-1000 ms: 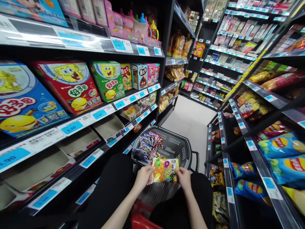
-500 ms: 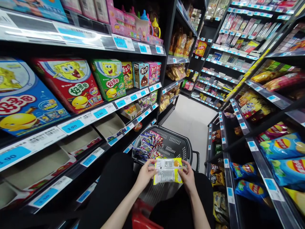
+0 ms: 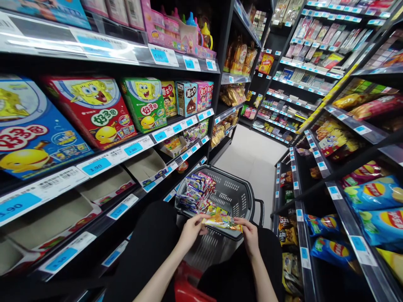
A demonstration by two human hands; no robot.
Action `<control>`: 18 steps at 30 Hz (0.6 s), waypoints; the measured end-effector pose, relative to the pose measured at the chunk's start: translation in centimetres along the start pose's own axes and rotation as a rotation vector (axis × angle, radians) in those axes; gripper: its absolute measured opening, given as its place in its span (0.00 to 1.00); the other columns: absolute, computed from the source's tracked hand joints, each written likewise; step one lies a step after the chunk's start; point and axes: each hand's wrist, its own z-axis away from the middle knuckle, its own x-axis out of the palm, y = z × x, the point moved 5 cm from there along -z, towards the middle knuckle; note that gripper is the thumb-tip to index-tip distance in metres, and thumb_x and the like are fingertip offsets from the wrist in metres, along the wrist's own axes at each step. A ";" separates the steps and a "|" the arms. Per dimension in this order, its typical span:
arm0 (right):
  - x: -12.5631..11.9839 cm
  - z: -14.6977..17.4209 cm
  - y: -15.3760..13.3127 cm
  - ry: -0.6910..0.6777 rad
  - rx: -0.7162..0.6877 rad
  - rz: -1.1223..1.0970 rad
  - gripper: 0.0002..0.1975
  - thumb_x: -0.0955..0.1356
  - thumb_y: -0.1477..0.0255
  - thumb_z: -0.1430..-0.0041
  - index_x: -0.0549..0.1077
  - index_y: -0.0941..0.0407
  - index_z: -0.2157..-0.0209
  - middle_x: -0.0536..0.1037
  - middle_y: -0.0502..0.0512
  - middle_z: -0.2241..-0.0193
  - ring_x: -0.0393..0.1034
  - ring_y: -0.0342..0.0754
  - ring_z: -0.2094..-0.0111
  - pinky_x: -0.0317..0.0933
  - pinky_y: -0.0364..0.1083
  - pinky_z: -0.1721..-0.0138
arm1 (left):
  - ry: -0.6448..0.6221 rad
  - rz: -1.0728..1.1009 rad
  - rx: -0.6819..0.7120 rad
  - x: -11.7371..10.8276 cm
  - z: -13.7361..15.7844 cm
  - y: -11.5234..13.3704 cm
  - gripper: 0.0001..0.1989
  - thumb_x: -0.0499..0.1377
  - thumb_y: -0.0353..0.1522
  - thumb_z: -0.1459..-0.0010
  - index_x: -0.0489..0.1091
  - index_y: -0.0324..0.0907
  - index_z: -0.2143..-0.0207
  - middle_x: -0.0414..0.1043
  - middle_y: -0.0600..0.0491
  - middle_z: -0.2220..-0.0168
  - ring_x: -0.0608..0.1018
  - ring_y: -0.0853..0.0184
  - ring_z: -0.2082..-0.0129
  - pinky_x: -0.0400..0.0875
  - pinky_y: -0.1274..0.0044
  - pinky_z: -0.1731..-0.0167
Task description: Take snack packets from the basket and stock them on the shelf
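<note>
**Snack bag pinched at both ends**

Your left hand (image 3: 192,231) and right hand (image 3: 251,235) each pinch one end of the yellow snack bag (image 3: 223,221), probably to keep it taut. It appears over the near rim of the basket (image 3: 241,191), too slanted to read. Packets (image 3: 198,189) heap on the basket's left side. To your left, the red box (image 3: 97,111) and green box (image 3: 146,105) read 好多鱼, likely faced outward for shoppers; a price tag (image 3: 96,167) below says 3.90.
</note>
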 end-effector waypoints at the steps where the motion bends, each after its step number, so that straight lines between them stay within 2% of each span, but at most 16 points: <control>1: 0.0 0.0 -0.2 0.001 -0.005 -0.015 0.11 0.65 0.67 0.49 0.77 0.57 0.74 0.77 0.58 0.67 0.69 0.52 0.60 0.60 0.50 0.56 | -0.034 0.068 -0.040 0.4 0.1 -0.2 0.16 0.56 0.39 0.57 0.71 0.40 0.67 0.69 0.54 0.74 0.72 0.67 0.76 0.69 0.70 0.70; 4: -0.2 0.0 -0.6 0.062 0.014 0.006 0.09 0.66 0.67 0.51 0.75 0.58 0.77 0.76 0.57 0.68 0.69 0.50 0.62 0.61 0.49 0.57 | -0.028 0.135 -0.066 0.9 0.7 -0.3 0.16 0.54 0.41 0.55 0.70 0.40 0.68 0.71 0.52 0.70 0.73 0.63 0.70 0.69 0.71 0.71; 6: -0.2 0.1 -0.5 0.116 0.056 0.022 0.07 0.70 0.68 0.57 0.74 0.57 0.75 0.75 0.57 0.64 0.69 0.50 0.62 0.62 0.48 0.59 | 0.018 0.040 -0.044 1.0 1.0 -0.3 0.17 0.55 0.42 0.56 0.70 0.38 0.69 0.72 0.52 0.73 0.73 0.63 0.71 0.68 0.74 0.73; 7: -0.1 0.1 -0.3 0.132 0.092 0.000 0.10 0.72 0.68 0.60 0.74 0.57 0.73 0.75 0.57 0.62 0.69 0.50 0.61 0.63 0.47 0.60 | 0.038 -0.029 -0.028 1.0 1.1 -0.2 0.17 0.56 0.42 0.57 0.70 0.38 0.69 0.71 0.53 0.76 0.73 0.64 0.73 0.67 0.75 0.74; 10: 0.6 0.4 0.8 0.079 0.275 -0.131 0.20 0.73 0.67 0.63 0.72 0.57 0.63 0.75 0.58 0.62 0.70 0.51 0.64 0.65 0.48 0.64 | 0.054 -0.197 0.047 1.4 1.5 0.1 0.23 0.60 0.39 0.58 0.67 0.38 0.59 0.70 0.56 0.80 0.72 0.67 0.78 0.65 0.78 0.76; 12: 1.0 0.3 1.0 -0.001 0.362 -0.161 0.21 0.72 0.64 0.61 0.72 0.59 0.64 0.77 0.58 0.68 0.71 0.52 0.67 0.65 0.49 0.66 | 0.047 -0.264 0.087 1.7 1.7 0.2 0.29 0.58 0.36 0.56 0.59 0.39 0.49 0.71 0.57 0.80 0.72 0.68 0.78 0.64 0.79 0.76; 14: 0.9 -0.5 0.4 -0.045 0.344 -0.063 0.19 0.71 0.62 0.59 0.72 0.61 0.67 0.77 0.57 0.72 0.71 0.51 0.70 0.64 0.48 0.68 | 0.038 -0.365 0.086 1.9 1.8 0.1 0.32 0.56 0.32 0.54 0.52 0.39 0.45 0.72 0.57 0.78 0.73 0.68 0.77 0.65 0.79 0.74; 15: 0.8 -1.1 -0.2 -0.053 0.301 0.041 0.18 0.70 0.62 0.58 0.73 0.61 0.68 0.77 0.56 0.73 0.70 0.51 0.71 0.64 0.47 0.69 | 0.023 -0.447 0.065 2.0 1.9 -0.1 0.31 0.56 0.31 0.54 0.52 0.38 0.45 0.73 0.56 0.78 0.74 0.68 0.76 0.65 0.79 0.73; 18: 2.0 -4.2 -2.4 -0.147 0.092 0.492 0.12 0.66 0.64 0.51 0.73 0.59 0.72 0.75 0.54 0.75 0.68 0.48 0.72 0.60 0.44 0.71 | -0.113 -0.809 -0.055 2.4 2.2 -1.5 0.22 0.56 0.31 0.55 0.64 0.37 0.55 0.74 0.50 0.74 0.76 0.63 0.71 0.66 0.76 0.70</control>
